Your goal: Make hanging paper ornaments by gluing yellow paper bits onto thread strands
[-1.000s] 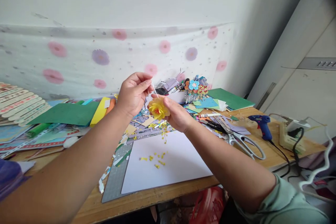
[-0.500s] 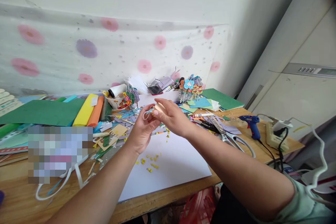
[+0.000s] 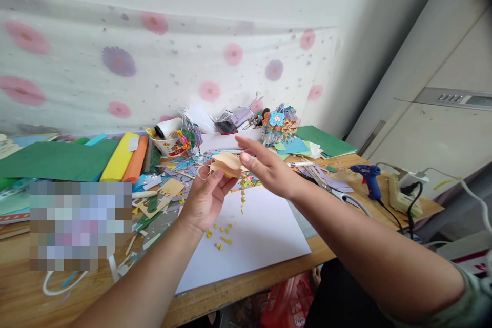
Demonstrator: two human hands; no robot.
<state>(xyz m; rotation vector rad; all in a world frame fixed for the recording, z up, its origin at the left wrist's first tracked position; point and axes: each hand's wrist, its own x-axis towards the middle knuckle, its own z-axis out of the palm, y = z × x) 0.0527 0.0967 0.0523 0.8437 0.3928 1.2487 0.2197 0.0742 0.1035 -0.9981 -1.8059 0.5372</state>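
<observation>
My left hand (image 3: pixel 203 200) pinches a tan, flat-looking craft piece (image 3: pixel 227 163) with a rounded, wavy edge, held above the table. A thin white string loop (image 3: pixel 202 171) hangs at its left side. My right hand (image 3: pixel 273 173) is open just to the right, fingers stretched out and apart from the piece. Below, a white sheet (image 3: pixel 261 236) lies on the table with several small yellow bits (image 3: pixel 226 240) on it. A dangling row of tiny yellow bits (image 3: pixel 242 197) shows between my hands; what it hangs from is hidden.
Paper scraps (image 3: pixel 169 189) cover the table behind and left of the sheet. Scissors (image 3: pixel 338 193) lie under my right forearm, with a blue glue gun (image 3: pixel 367 179) and its cord farther right. A decorated tub (image 3: pixel 167 144) and yellow and orange rolls (image 3: pixel 121 158) stand behind.
My right hand has let go of the tan piece and moved right, its fingers opening. The left hand keeps the piece, now more fully visible. The view has shifted slightly.
</observation>
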